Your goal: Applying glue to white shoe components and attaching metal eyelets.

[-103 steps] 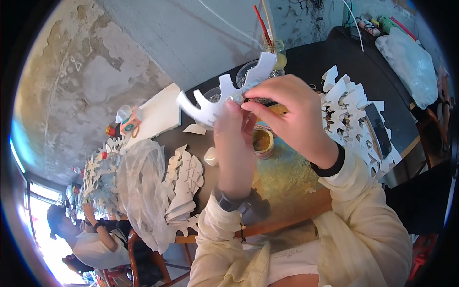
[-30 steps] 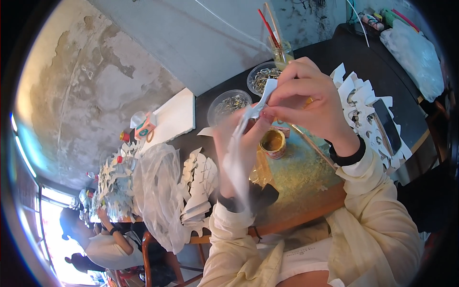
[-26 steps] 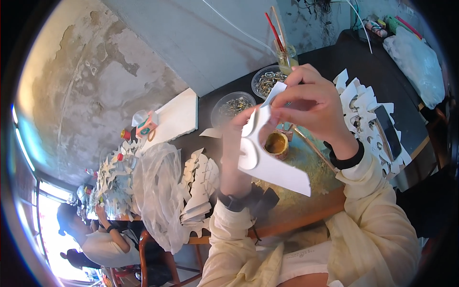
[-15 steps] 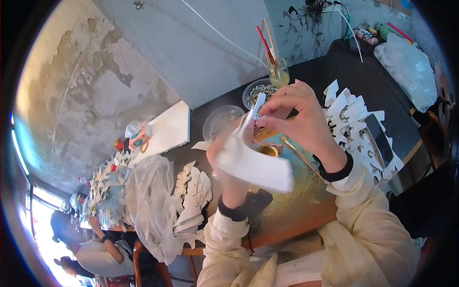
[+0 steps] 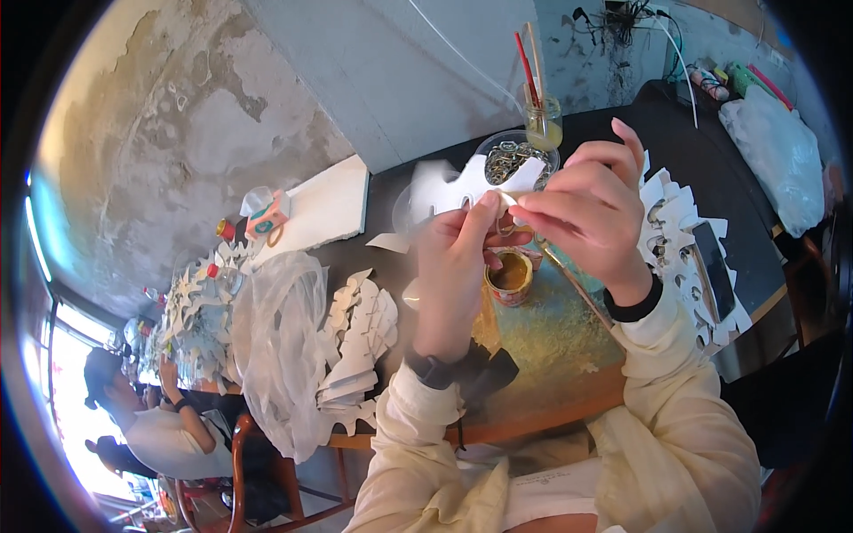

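Observation:
Both my hands are raised over the table on a white cut-out piece with notched, curved edges, which looks like leather. My left hand pinches its lower edge between thumb and fingers. Touching the same spot, my right hand has thumb and forefinger pressed together there, its other fingers raised. A thin metal loop seems to hang at the pinch, too small to make out. Below the hands stands a small pot of brown paste. Beside it lies a long-handled brush.
Behind my hands are a tub of metal buckles and a glass jar with brushes. White cut pieces lie stacked at right, with a phone, and at left by a plastic bag. Another person sits at far left.
The white piece has swung from hanging low in front of my hands to above and behind them. My left hand has turned, and both hands now meet at its edge.

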